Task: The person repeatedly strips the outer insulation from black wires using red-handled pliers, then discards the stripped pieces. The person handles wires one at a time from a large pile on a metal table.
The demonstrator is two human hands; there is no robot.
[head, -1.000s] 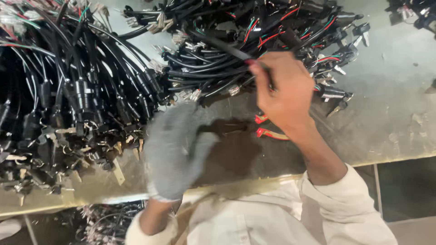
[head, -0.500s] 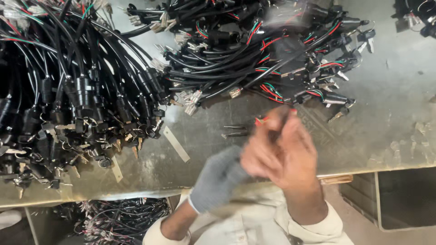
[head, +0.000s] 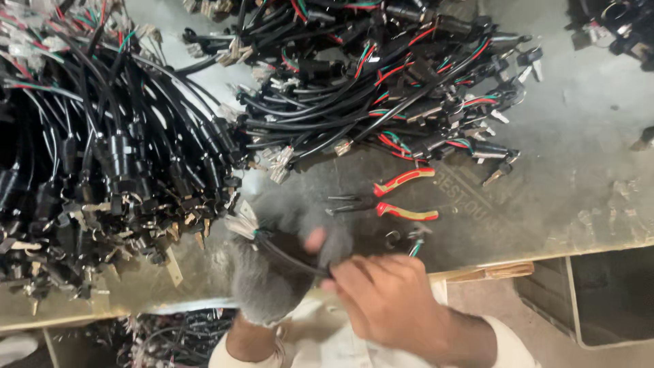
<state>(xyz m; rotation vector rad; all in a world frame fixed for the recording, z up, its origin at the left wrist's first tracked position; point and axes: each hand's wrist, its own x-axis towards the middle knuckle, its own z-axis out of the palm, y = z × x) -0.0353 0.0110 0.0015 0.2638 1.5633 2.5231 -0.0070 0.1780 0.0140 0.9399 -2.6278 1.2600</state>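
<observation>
The left hand (head: 272, 276) wears a fuzzy grey glove. It is curled shut around one thin black cable (head: 289, 257). The white plug (head: 242, 225) at the end of the cable sticks out past the glove, up and to the left. The right hand (head: 392, 310) is bare. Its fingertips (head: 332, 278) are pinched shut on the same cable, right next to the glove. Both hands are at the near edge of the metal table (head: 586, 170), close to the body.

It looks like the two hands are working on this one cable, each holding a part of it. The cable is thin and bendy, so the next move needs a firm pinch and a soft pull, so the plug does not snap off.

The pliers with red and yellow handles (head: 402, 197) lie on the table just above the hands. Nobody touches them. A big heap of black cables (head: 116, 157) fills the left side. A second heap with red and green wires (head: 381, 88) lies at the top.

Under the table on the left is another bunch of wires (head: 170, 334). I cannot tell if they sit in a box. On the right is a box-like frame (head: 569, 300), and I cannot tell what is in it.
</observation>
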